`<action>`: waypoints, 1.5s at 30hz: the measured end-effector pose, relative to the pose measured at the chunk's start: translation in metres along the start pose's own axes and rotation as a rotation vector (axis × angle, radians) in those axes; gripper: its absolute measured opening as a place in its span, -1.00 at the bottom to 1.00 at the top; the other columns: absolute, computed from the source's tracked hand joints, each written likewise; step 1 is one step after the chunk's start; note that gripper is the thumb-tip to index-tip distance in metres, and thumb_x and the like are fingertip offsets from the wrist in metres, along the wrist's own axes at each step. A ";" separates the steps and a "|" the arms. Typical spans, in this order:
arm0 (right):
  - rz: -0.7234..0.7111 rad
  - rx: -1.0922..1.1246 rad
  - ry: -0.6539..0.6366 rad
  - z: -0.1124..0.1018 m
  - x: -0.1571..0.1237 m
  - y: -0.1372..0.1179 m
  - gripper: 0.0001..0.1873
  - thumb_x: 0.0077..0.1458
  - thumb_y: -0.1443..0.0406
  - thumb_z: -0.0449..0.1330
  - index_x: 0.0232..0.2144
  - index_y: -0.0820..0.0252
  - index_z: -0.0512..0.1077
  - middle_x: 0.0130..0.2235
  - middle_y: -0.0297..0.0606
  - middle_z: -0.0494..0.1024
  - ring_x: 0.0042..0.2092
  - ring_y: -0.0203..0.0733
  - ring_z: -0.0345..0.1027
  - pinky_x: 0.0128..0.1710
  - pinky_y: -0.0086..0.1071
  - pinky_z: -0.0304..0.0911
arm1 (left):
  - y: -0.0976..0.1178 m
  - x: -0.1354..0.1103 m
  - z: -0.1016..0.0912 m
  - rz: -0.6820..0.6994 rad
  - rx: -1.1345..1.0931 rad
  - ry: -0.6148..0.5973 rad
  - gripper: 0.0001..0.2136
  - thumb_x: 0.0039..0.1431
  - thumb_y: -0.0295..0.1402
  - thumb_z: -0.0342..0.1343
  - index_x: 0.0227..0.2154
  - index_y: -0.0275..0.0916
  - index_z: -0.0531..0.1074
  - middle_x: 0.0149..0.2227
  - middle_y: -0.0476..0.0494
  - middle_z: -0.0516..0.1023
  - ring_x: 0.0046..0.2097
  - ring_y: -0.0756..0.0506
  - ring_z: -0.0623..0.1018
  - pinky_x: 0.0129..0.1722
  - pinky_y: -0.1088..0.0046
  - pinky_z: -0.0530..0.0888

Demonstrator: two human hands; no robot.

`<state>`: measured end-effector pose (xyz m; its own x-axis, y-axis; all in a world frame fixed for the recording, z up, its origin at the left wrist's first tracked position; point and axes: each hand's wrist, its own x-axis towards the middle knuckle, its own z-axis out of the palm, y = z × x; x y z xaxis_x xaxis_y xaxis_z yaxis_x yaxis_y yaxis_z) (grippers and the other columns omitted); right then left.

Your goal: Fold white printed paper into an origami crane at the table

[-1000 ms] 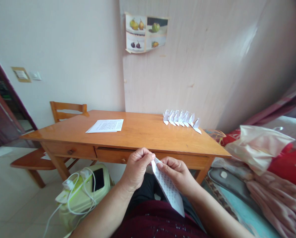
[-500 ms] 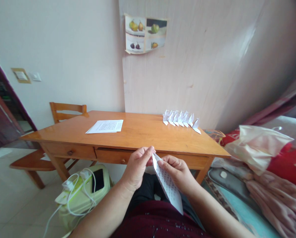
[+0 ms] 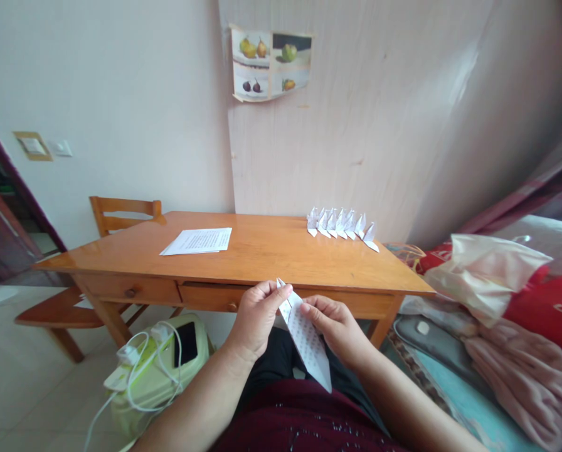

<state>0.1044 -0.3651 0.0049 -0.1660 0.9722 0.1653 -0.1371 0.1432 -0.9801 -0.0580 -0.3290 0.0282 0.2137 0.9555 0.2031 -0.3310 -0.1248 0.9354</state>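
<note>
Between my hands, over my lap, is a long folded sheet of printed paper [image 3: 308, 344] with a pointed upper end. My left hand [image 3: 258, 314] pinches it close to the tip, thumb on top. Higher up its right edge, my right hand [image 3: 337, 323] grips it between thumb and curled fingers. The paper slants down and to the right toward my body. Several folded paper figures [image 3: 341, 223] stand in a row at the table's back right. A stack of printed sheets [image 3: 197, 241] lies on the table's left part.
The wooden table [image 3: 262, 262] has its front edge just beyond my hands. At lower left stands a pale green box [image 3: 194, 370] with a phone [image 3: 185, 344] and white cables. A bench [image 3: 59, 307] is further left. Bags [image 3: 488, 276] and a pink cloth [image 3: 525, 376] lie on the right.
The folded paper has turned to show more of its printed face, and its lower end has swung left. My left thumb now lies across the paper just below its tip.
</note>
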 end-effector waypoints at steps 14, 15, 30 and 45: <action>-0.022 -0.074 0.039 -0.003 0.000 0.008 -0.61 0.17 0.01 0.24 -0.37 0.25 0.47 -0.50 -0.33 0.42 -0.50 -0.35 0.18 -0.51 -0.44 0.06 | -0.010 -0.005 0.001 -0.136 -0.118 -0.059 -0.74 0.06 -0.19 0.32 -0.41 -0.28 0.44 -0.46 -0.03 0.46 -0.42 0.02 0.39 -0.37 0.51 0.31; -0.027 -0.074 0.042 -0.003 0.000 0.008 -0.61 0.17 0.01 0.24 -0.37 0.25 0.47 -0.49 -0.33 0.43 -0.50 -0.35 0.18 -0.51 -0.44 0.07 | -0.012 -0.006 0.002 -0.153 -0.120 -0.071 -0.75 0.05 -0.20 0.33 -0.38 -0.28 0.46 -0.45 -0.05 0.48 -0.40 0.01 0.40 -0.35 0.50 0.32; 0.051 -0.066 -0.007 -0.006 0.002 0.005 -0.56 0.12 -0.06 0.23 -0.43 0.22 0.44 -0.53 -0.37 0.38 -0.51 -0.35 0.11 -0.51 -0.42 0.00 | -0.010 0.001 -0.002 -0.128 -0.103 -0.011 -0.73 -0.01 -0.24 0.37 -0.32 -0.32 0.53 -0.38 -0.11 0.55 -0.37 -0.03 0.46 -0.29 0.43 0.38; 0.024 -0.204 0.020 -0.004 0.004 0.001 -0.57 0.11 -0.06 0.23 -0.42 0.21 0.46 -0.53 -0.37 0.39 -0.52 -0.34 0.12 -0.52 -0.42 0.02 | -0.015 0.004 -0.004 -0.121 -0.108 -0.003 -0.72 -0.01 -0.21 0.37 -0.33 -0.32 0.54 -0.44 -0.09 0.54 -0.41 -0.01 0.45 -0.35 0.46 0.38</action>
<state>0.1079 -0.3603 0.0039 -0.1468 0.9790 0.1411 0.0676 0.1523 -0.9860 -0.0559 -0.3227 0.0141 0.2610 0.9609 0.0923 -0.4000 0.0206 0.9163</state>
